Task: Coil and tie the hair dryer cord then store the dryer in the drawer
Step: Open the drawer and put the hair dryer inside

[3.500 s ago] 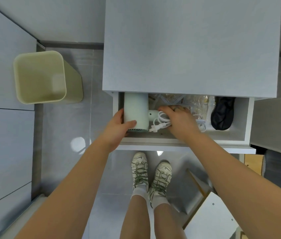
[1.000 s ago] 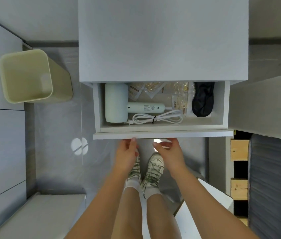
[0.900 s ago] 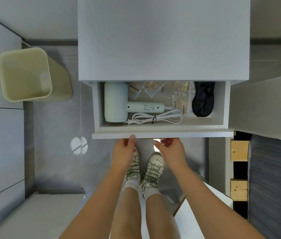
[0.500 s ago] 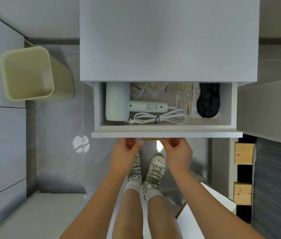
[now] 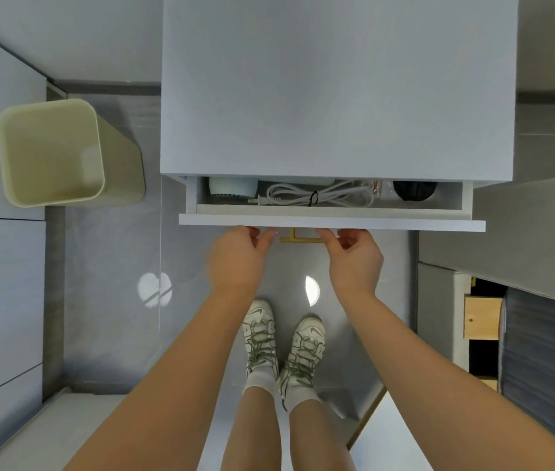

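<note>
Dryer (image 5: 233, 190): it lies at the left end of the drawer (image 5: 332, 222), partly hidden under the cabinet top.
Left hand (image 5: 237, 258): its fingers are bent and the tips press the drawer front. It holds nothing.
Cord (image 5: 317, 197): it is tied in a loop, just right of the dryer.
Right hand (image 5: 354, 258): it presses the same way, on the other side of the gold handle (image 5: 298, 236).
Risk: if one hand pushes harder, the drawer may go crooked and stick. A hard shove could slam it and bump the dryer.
Change: half a second ago the drawer stood wide open and the whole dryer showed. Now only a thin strip is open.
</note>
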